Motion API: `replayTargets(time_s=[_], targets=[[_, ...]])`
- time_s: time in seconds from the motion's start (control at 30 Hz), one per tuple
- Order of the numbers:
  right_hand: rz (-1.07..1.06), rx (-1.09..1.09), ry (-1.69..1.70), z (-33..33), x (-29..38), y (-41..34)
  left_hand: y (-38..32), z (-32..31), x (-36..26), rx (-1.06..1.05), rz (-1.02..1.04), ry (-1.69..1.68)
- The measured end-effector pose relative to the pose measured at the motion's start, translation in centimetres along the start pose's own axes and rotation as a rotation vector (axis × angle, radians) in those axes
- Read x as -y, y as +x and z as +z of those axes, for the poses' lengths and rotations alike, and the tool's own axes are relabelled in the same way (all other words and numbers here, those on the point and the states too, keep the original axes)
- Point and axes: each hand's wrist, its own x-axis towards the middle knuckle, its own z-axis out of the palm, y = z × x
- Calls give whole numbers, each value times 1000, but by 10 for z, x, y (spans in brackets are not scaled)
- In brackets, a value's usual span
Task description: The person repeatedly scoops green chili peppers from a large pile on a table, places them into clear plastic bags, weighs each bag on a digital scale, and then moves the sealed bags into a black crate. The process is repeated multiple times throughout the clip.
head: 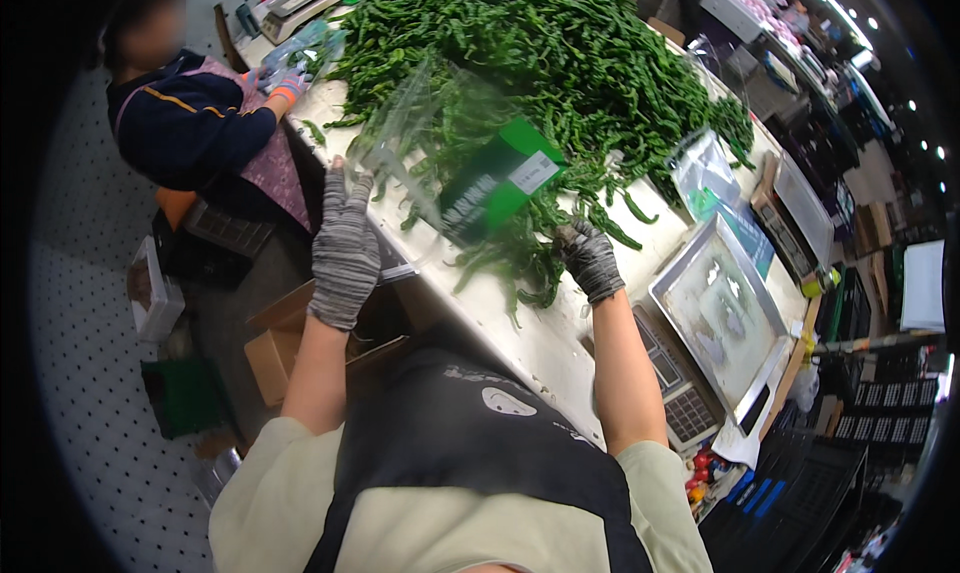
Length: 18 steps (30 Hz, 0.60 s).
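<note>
Both my hands wear grey striped knit gloves with bare fingertips. My left hand (344, 250) is at the table's near-left edge, its fingertips at the open side of a clear plastic bag (409, 134) with a green printed panel and a white label. My right hand (589, 261) is at the right side of the bag, beside green peppers near its lower end; whether its fingers grip peppers or film is unclear. Some peppers show through the film. A large heap of long green peppers (525, 33) covers the far part of the white table (517, 340).
A digital scale (686, 393) with a metal tray (720, 310) stands to the right. Beyond it lie plastic bags (705, 169) and another scale (784, 213). A co-worker (202, 130) in gloves handles a bag at left. A cardboard box (274, 355) is below the table edge.
</note>
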Motion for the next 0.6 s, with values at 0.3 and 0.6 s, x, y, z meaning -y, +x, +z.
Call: replayTargets(time_s=[0.3, 0.6], targets=[[45, 39, 677, -45, -10, -114, 23, 41, -4, -65, 40, -56], [54, -441, -814, -78, -4, -306, 76, -1, -5, -591, 118, 23]])
